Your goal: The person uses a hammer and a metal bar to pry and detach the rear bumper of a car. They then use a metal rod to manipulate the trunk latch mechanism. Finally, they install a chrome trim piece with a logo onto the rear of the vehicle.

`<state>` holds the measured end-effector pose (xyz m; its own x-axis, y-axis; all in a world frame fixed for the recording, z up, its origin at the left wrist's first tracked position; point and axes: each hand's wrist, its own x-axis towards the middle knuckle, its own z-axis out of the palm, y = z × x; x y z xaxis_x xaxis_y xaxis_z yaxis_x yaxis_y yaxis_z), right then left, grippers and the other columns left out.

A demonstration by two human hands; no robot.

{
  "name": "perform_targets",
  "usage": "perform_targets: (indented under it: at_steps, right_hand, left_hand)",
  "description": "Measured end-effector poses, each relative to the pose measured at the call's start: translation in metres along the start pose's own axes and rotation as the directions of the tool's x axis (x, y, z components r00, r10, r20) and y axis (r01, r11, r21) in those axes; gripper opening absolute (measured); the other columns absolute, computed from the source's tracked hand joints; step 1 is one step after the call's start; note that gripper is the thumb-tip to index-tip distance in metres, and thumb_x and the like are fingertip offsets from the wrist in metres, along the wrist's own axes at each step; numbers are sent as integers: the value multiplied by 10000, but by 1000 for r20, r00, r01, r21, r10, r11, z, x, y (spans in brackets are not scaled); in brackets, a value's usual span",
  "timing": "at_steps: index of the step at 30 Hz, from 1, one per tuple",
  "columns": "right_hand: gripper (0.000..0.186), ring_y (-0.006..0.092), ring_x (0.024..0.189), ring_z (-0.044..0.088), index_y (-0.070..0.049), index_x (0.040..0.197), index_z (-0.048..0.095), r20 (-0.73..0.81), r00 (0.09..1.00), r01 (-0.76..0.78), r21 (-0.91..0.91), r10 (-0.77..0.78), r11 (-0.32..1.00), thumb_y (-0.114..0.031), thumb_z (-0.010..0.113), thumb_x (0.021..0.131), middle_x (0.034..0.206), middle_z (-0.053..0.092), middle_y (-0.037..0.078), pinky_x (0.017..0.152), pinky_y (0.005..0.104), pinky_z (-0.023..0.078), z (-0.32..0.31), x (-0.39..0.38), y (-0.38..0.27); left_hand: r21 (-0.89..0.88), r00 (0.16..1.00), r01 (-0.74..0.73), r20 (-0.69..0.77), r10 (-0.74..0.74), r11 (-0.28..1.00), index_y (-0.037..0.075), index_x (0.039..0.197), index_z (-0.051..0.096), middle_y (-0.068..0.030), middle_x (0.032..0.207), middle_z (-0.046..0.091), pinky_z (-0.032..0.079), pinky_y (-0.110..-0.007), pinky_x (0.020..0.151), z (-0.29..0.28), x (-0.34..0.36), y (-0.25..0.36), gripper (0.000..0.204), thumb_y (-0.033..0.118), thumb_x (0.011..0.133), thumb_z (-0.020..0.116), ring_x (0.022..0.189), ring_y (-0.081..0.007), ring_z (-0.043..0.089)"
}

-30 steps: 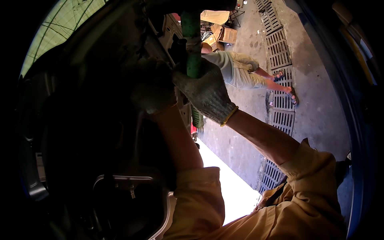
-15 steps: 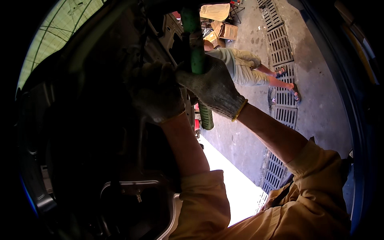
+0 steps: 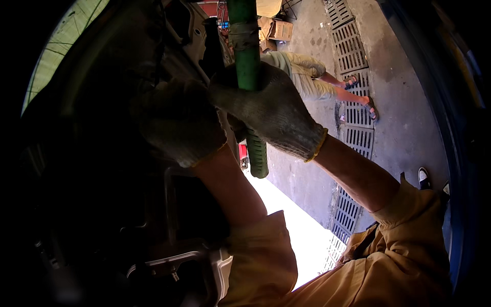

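Observation:
My right hand [image 3: 279, 112], in a grey knit glove with a yellow cuff edge, is closed round a green rod-like tool [image 3: 247, 59]. The tool has a grey taped band above the hand and a ribbed grip sticking out below it. My left hand [image 3: 179, 125], gloved alike, sits just left of it, deep in shadow against the dark vehicle body [image 3: 169, 204]. Its fingers are curled, but what they hold is hidden. A pale metal panel with cutouts [image 3: 197, 38] lies beyond the hands.
At the right, slotted drain grates [image 3: 358, 107] cross the concrete floor [image 3: 399, 117]. A person in light shorts and sandals [image 3: 317, 84] is beyond my right hand, near cardboard boxes [image 3: 280, 30]. A dark blue edge [image 3: 440, 128] borders the right side. A shoe [image 3: 423, 178] shows there.
Both hands have shifted a little left in the picture. The green tool shows more of its length above my right hand. A shoe has come into view at the right.

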<state>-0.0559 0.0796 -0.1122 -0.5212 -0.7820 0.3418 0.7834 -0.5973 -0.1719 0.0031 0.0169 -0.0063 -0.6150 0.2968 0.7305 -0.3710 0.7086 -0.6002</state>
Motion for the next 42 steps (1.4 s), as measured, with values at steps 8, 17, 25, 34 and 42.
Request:
perform_targets:
  at_steps: [8,17,25,34,42]
  right_hand:
    - [92,114,533,616,10,856,692,-186,963,-106,406,196,908,-63,655,899,746,682,68,479,269,528,-69,2,21]
    - [175,80,651,631,-21,1043,656,178,642,-763,235,745,602,-174,700,971,827,685,34,581,244,544,-70,-19,124]
    - [63,91,496,578,-35,998,642,205,383,-891,340,901,302,-76,677,966,702,620,40,444,242,486,-132,-50,114]
    - [109,94,474,552,-48,1040,570,94,293,-753,636,951,169,-31,653,971,671,544,16,396,236,493,-146,-29,157]
    - [160,104,516,557,-44,1109,552,180,229,-795,602,957,78,-41,640,976,727,546,19,426,232,497,-119,-39,162]
  left_hand:
    - [347,818,-545,419,394,763,98,949,749,-73,968,728,550,-460,957,-1,17,-15,371,315,1058,469,966,-245,701]
    - [587,918,44,296,-265,808,32,1216,604,-122,987,666,599,-402,837,-68,1,-35,478,442,1090,393,815,-225,675]
    - [-904,430,416,100,-897,98,108,1069,596,0,786,610,507,-257,568,-32,26,30,362,422,1082,417,630,-74,563]
    - [-707,325,690,109,-939,156,104,1070,597,2,775,611,469,-235,497,1,18,51,359,416,1082,418,602,-72,546]
    - [-527,281,812,-23,-959,250,104,1072,597,0,783,612,468,-235,498,6,15,48,362,417,1084,415,602,-74,546]
